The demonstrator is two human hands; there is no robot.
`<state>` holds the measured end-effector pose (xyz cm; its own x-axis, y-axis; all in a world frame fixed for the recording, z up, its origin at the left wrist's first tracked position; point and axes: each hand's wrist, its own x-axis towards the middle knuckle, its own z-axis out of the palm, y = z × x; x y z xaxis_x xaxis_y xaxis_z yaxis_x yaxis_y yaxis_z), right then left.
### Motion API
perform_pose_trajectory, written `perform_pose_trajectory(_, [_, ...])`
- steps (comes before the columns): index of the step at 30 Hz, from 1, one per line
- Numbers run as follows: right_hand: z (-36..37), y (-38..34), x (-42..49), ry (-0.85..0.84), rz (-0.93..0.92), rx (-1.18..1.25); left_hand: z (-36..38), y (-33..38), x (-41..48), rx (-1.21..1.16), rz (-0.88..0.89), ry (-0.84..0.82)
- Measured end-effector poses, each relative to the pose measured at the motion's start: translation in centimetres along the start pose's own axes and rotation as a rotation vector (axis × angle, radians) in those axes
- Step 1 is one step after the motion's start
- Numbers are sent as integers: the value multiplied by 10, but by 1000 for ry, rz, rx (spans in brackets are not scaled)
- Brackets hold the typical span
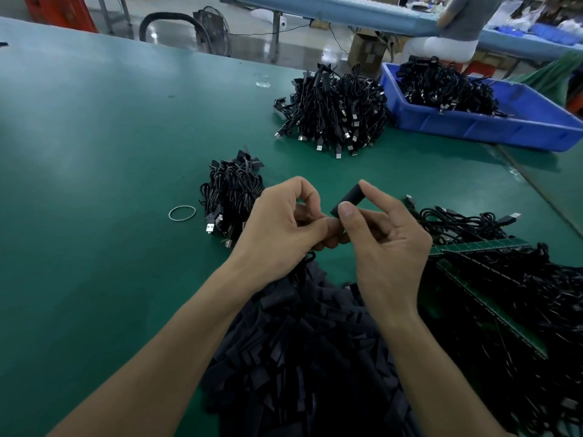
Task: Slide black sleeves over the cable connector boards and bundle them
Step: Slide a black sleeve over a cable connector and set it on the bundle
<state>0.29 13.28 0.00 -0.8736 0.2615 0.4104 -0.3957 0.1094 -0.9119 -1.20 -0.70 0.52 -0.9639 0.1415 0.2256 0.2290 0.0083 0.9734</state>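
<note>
My right hand pinches a short black sleeve between thumb and forefinger, tilted up to the right. My left hand has its fingers curled round the sleeve's lower end, where a thin black cable hangs down; the connector board is hidden by my fingers. Under my forearms lies a heap of loose black sleeves. At the right sit unsleeved cables with green board strips. A small sleeved bundle lies left of my hands.
A rubber band lies on the green table beside the small bundle. A large pile of bundled USB cables sits farther back, next to a blue bin of cables. A seated person is at the rear bench.
</note>
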Motion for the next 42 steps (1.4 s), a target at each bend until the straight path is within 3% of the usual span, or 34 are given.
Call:
perform_pose_trajectory(8, [3, -3, 6, -10, 54, 29, 6, -5, 1, -1, -7, -18])
perform_pose_trajectory(15, [2, -20, 26, 43, 136, 191, 1, -3, 1, 382, -60, -164])
perform_pose_trajectory(21, [4, -21, 36, 81, 254, 208, -8, 8, -2, 410, 28, -158])
perform_pose_trajectory(24, [-7, -18, 40, -36, 286, 28, -22, 6, 8, 477, 31, 19])
perform_pose_trajectory(28, [-39, -22, 43, -269, 145, -529, -52, 5, 34, 627, -10, 349])
perform_pose_trajectory(35, [-103, -54, 47, -591, 141, -1197, -64, -21, 56, 777, -162, 464])
perform_pose_trajectory(39, [-136, -51, 47, -586, 327, -1361, -59, -23, 57, 869, -178, 471])
perform_pose_trajectory(42, [-146, -37, 45, -397, 295, -1376, -52, -21, 53, 908, -158, 523])
